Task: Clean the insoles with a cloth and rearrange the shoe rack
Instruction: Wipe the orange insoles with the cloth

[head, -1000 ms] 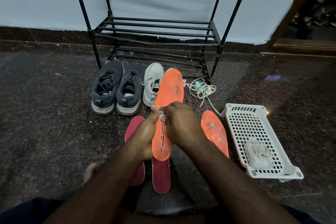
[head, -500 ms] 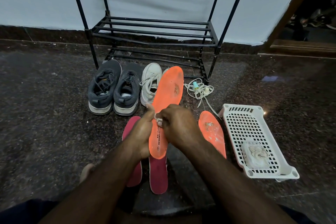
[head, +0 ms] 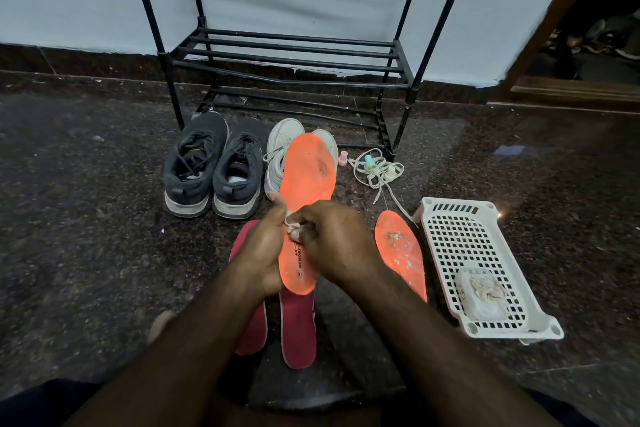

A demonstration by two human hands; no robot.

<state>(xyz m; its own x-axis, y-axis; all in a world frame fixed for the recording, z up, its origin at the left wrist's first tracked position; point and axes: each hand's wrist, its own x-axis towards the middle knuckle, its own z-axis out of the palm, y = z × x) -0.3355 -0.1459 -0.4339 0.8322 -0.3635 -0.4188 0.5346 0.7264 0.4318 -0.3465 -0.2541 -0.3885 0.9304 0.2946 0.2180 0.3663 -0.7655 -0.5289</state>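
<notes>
Dark speckled stone floor (head: 86, 236) with a pale wall behind, and the black shoe rack (head: 294, 55) standing against it with bare shelves from what I can see. Right in front of the rack sit a pair of grey sneakers (head: 211, 170) and a white sneaker (head: 280, 152), partly blocked by the orange insole (head: 306, 180) I've got lifted up. My left hand (head: 261, 250) is wrapped around that insole's left edge near the heel, thumb up on top. My right hand (head: 334, 243) is curled around a small scrunched cloth (head: 294, 229), pressing it onto the middle of the insole. Under my arms two maroon insoles (head: 298, 329) lie side by side on the floor, and a second orange insole (head: 401, 250) lies just beside the white plastic basket (head: 460, 218) on the right, which has a crumpled bag (head: 481, 291) in it. Loose white laces (head: 377, 173) are tangled near the rack's right leg.
</notes>
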